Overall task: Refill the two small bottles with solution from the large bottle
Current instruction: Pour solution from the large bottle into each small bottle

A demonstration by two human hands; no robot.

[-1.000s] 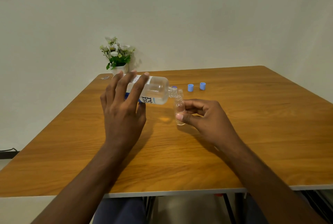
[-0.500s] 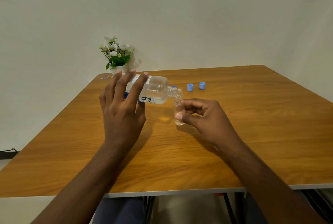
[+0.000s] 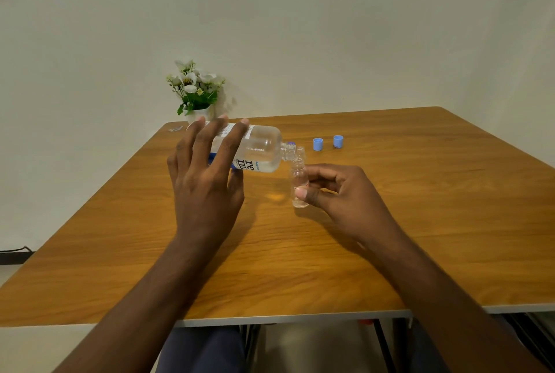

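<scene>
The left hand [image 3: 207,189] reaches forward, fingers spread over the large bottle [image 3: 261,150] and thumb beneath, gripping it tipped almost level (neck rightward). Its mouth meets the upright small bottle [image 3: 298,176], pinched by the right hand [image 3: 345,192]. Blue caps [image 3: 317,144] lie just beyond.

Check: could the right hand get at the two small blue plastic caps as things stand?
Path looks free: only bare wooden table lies between the right hand and the blue caps. But it pinches the small clear bottle under the large clear bottle's mouth, so probably not yet.
</scene>
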